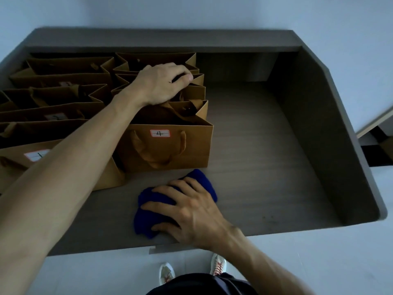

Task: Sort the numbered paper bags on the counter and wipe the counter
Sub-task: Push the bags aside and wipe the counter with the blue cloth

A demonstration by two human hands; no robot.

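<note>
— Where do we see the bags (102, 103)?

— In two rows at the counter's (265, 167) left; bag 4 (170, 145) stands frontmost in the right row.

— And the hands?

— Our left hand (161, 84) rests on the bag tops behind it, fingers curled over an edge. Our right hand (191, 211) presses the blue cloth (146, 218) near the front edge, fingers spread.

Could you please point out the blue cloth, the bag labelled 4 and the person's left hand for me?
blue cloth (146, 218): head view, on its bare left fold.
bag labelled 4 (197, 145): head view, on its front panel.
left hand (158, 84): head view, on the back of the hand.
</note>
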